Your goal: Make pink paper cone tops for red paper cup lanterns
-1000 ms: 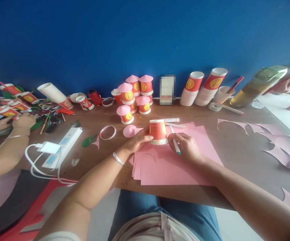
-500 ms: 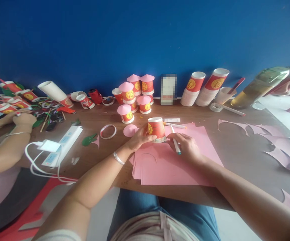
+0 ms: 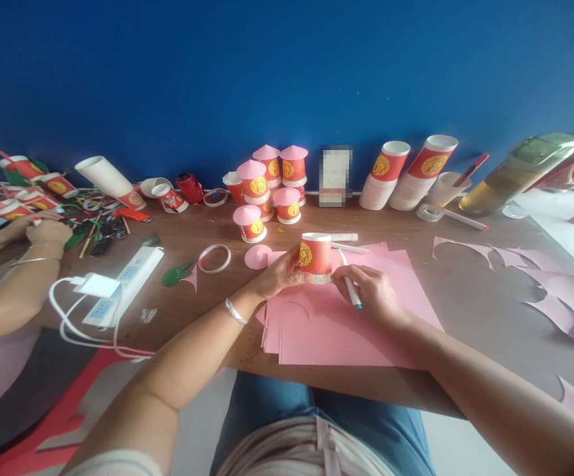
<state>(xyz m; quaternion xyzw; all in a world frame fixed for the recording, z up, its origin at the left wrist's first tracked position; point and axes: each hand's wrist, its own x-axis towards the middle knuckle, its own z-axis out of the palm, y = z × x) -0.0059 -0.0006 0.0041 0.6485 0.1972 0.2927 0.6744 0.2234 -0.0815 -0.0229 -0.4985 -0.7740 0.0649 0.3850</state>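
Observation:
A red paper cup (image 3: 319, 256) with a gold emblem is held upside down over the pink paper. My left hand (image 3: 281, 274) is closed round its left side. Small greenish marks show on the white band near the cup's lower edge. In my right hand (image 3: 369, 289) is a white marker (image 3: 350, 285) with a teal end pointing down and toward me. My right fingertips are close to the cup's lower right; whether they touch it I cannot tell. Beneath both hands lies a stack of pink paper sheets (image 3: 346, 334) with a curved cut line.
Behind stand several red cups with pink cone tops (image 3: 250, 186). Cup stacks (image 3: 385, 175), a tape roll (image 3: 429, 211) and a bottle (image 3: 515, 175) are at back right. Pink offcuts (image 3: 555, 311) lie right. A power strip (image 3: 125, 287) and another person's hands (image 3: 51, 235) are left.
The cup has shifted slightly right and turned, so its gold emblem shows more. My left hand has moved with it, its thumb now less visible in front. The marker stays in my right hand.

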